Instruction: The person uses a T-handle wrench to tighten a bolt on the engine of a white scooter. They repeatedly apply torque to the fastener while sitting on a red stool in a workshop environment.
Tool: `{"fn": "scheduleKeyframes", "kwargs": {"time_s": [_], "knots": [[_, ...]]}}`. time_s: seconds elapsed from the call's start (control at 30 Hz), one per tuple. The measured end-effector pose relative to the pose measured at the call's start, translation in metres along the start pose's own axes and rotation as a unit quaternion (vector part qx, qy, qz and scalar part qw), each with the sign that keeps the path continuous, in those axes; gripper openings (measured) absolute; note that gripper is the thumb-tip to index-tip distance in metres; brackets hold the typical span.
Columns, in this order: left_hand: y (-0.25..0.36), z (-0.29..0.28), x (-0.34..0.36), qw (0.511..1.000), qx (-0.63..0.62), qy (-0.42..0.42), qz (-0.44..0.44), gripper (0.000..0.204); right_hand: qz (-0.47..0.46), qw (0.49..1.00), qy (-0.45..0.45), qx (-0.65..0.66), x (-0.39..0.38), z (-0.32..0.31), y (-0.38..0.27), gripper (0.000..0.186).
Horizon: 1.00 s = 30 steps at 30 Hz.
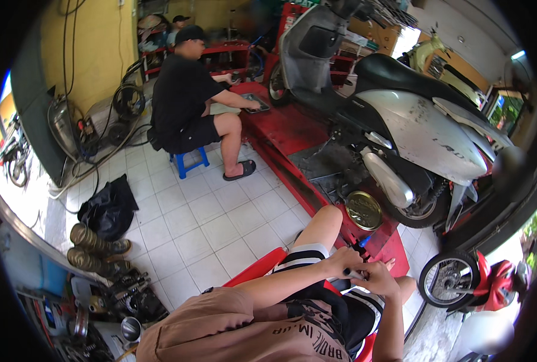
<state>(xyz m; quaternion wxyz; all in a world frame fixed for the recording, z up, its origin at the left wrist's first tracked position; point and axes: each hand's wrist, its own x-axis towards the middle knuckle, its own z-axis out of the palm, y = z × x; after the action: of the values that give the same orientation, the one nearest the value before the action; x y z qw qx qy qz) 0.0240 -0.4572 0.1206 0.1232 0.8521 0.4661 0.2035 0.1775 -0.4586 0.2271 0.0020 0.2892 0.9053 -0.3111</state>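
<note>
My left hand [344, 262] and my right hand [379, 279] are close together above my lap, both with fingers curled closed. Between them is a small dark cylindrical part [354, 274], gripped from both sides; its exact kind is too small to tell. Just beyond my hands, a slim tool with a blue end [364, 242] shows near the red platform's edge. A round tin tray [363, 210] with a golden inside sits farther along on that platform.
A silver scooter [413, 130] stands on the red lift platform [280, 130]. A person [184, 96] sits on a blue stool [189, 161], working at a tray. Boots [99, 247], a black bag [108, 208] and machine parts lie left; a red motorcycle [492, 280] stands right.
</note>
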Motion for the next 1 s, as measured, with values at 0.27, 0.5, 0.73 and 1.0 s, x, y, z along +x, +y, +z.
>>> {"fn": "scheduleKeyframes", "kwargs": {"time_s": [0.27, 0.5, 0.73, 1.0], "knots": [[0.016, -0.022, -0.003, 0.998, -0.030, 0.002, -0.061, 0.047, -0.020, 0.937, 0.081, 0.338, -0.011, -0.016, 0.053, 0.012], [0.049, -0.048, 0.005, 0.999, 0.028, 0.015, -0.030, 0.042, 0.065, 0.862, 0.239, 0.442, -0.006, -0.012, 0.081, 0.018], [0.071, -0.056, 0.014, 0.971, -0.133, 0.197, -0.016, 0.019, 0.048, 0.714, 0.224, 0.662, -0.007, 0.018, 0.120, 0.016], [0.117, -0.040, 0.017, 0.955, -0.098, 0.265, 0.092, 0.014, 0.053, 0.779, 0.301, 0.548, -0.007, 0.006, 0.095, 0.023]]}}
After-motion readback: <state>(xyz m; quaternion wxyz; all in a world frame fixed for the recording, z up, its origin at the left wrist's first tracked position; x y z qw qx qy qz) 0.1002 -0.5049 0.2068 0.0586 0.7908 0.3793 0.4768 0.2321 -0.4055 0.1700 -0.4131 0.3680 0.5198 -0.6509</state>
